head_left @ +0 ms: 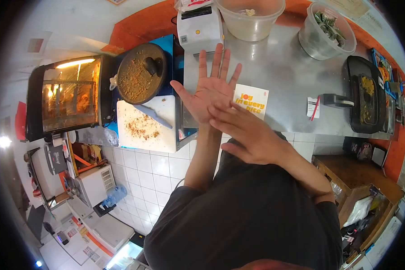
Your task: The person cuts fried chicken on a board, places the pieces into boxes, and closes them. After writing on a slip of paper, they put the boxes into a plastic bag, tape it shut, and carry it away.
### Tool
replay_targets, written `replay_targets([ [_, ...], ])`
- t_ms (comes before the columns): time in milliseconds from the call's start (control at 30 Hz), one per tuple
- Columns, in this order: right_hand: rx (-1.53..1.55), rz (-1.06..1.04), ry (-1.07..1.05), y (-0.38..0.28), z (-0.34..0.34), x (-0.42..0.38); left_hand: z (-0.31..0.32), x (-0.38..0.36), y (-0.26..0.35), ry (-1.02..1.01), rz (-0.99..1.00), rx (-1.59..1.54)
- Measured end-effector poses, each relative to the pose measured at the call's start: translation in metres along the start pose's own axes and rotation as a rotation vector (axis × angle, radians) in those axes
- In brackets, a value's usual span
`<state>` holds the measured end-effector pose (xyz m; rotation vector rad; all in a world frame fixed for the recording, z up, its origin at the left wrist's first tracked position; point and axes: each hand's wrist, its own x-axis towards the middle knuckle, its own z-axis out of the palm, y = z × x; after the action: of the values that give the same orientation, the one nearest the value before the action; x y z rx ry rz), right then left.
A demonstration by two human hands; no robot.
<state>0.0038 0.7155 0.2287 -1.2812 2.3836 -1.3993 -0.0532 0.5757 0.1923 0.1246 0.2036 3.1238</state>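
Observation:
Palm up and fingers spread, my left hand (213, 90) is held over the front of the metal counter with nothing in it. The fingers of my right hand (249, 128) lie stretched out across the left palm near the wrist, touching it. Close to both hands is a white printed card (260, 96) with orange and yellow lettering; my right fingers overlap its left edge. To the left are a white cutting board (166, 141) with brown crumbs, a knife (154, 116) lying on it, and a dark stone mortar (127, 90) holding brown ground paste and a black pestle-like piece.
A lit glass food warmer (72, 96) stands at far left. Along the counter (274, 58) are a white label printer (200, 29), a clear tub (252, 22), a tub of wrapped green items (324, 36), a stapler-like object (338, 101), a red pen (314, 110) and a black tray (366, 99).

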Motion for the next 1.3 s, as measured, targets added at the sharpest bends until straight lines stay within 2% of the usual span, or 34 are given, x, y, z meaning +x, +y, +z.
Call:
replay_targets([
  [33, 0.002, 0.003, -0.004, 0.004, -0.004, -0.007, -0.004, 0.001, 0.004, 0.006, 0.03, -0.031],
  [100, 0.292, 0.129, 0.056, 0.015, -0.011, -0.02, -0.008, -0.003, 0.008, 0.034, 0.021, -0.02],
  [133, 0.161, 0.117, 0.219, 0.018, -0.011, -0.018, -0.01, -0.006, 0.01, 0.058, 0.01, -0.006],
  [167, 0.156, 0.13, 0.223, 0.022, -0.013, -0.02, -0.012, -0.008, 0.011, 0.062, -0.002, -0.014],
  [233, 0.096, 0.281, 0.393, 0.035, -0.015, -0.036, -0.02, -0.013, 0.011, 0.152, -0.042, 0.249],
  [267, 0.064, 0.399, 0.447, 0.048, -0.022, -0.049, -0.039, -0.016, 0.016, 0.075, -0.101, 0.569],
  [300, 0.031, 0.517, 0.5, 0.065, -0.03, -0.067, -0.06, -0.019, 0.02, -0.002, -0.112, 1.018],
  [367, 0.114, 0.835, 0.74, 0.129, -0.023, -0.118, -0.086, -0.033, 0.021, -0.006, -0.243, 1.663],
  [400, 0.1, 0.841, 0.751, 0.145, -0.018, -0.134, -0.111, -0.044, 0.017, 0.055, -0.307, 1.687],
  [433, 0.353, 0.977, 0.7, 0.158, -0.012, -0.145, -0.138, -0.055, 0.014, 0.041, -0.309, 1.686],
  [467, 0.616, 1.1, 0.637, 0.17, -0.002, -0.152, -0.166, -0.064, 0.014, 0.266, -0.5, 1.427],
  [500, 0.623, 1.101, 0.653, 0.181, 0.019, -0.154, -0.178, -0.07, 0.016, 0.477, -0.679, 1.151],
  [567, 0.572, 0.93, 0.575, 0.189, 0.055, -0.14, -0.172, -0.073, 0.01, 0.449, -0.745, 1.086],
  [600, 0.568, 0.937, 0.593, 0.19, 0.056, -0.137, -0.17, -0.073, 0.005, 0.431, -0.792, 1.008],
  [667, 0.786, 1.009, 0.644, 0.186, 0.047, -0.129, -0.183, -0.074, 0.003, 0.408, -0.779, 0.893],
  [700, 0.62, 1.001, 0.752, 0.204, 0.044, -0.146, -0.189, -0.074, 0.002, 0.398, -0.745, 0.775],
  [733, 0.451, 0.987, 0.852, 0.222, 0.036, -0.171, -0.179, -0.072, 0.0, 0.348, -0.746, 0.792],
  [800, -0.119, 1.085, 1.092, 0.247, 0.015, -0.228, -0.169, -0.071, -0.001, 0.364, -0.754, 0.754],
  [833, -0.371, 1.082, 1.143, 0.266, 0.006, -0.268, -0.166, -0.07, -0.002, 0.389, -0.754, 0.722],
  [867, -0.551, 1.203, 1.139, 0.274, -0.004, -0.294, -0.164, -0.068, -0.003, 0.4, -0.744, 0.719],
  [900, -0.487, 1.355, 1.066, 0.279, -0.012, -0.317, -0.167, -0.067, -0.004, 0.398, -0.744, 0.715],
  [1000, -0.449, 1.377, 0.985, 0.286, -0.019, -0.319, -0.174, -0.07, -0.003, 0.386, -0.698, 0.74],
  [1100, -0.347, 1.405, 0.897, 0.298, -0.02, -0.301, -0.167, -0.064, 0.003, 0.398, -0.736, 0.724],
  [1200, -0.25, 1.415, 0.82, 0.307, -0.021, -0.304, -0.162, -0.056, 0.012, 0.352, -0.734, 0.906],
  [1267, -0.569, 1.391, 0.627, 0.279, -0.034, -0.297, -0.167, -0.056, 0.016, 0.554, -0.445, 1.395],
  [1300, -0.599, 1.344, 0.646, 0.269, -0.042, -0.296, -0.161, -0.054, 0.017, 0.57, -0.432, 1.394],
])
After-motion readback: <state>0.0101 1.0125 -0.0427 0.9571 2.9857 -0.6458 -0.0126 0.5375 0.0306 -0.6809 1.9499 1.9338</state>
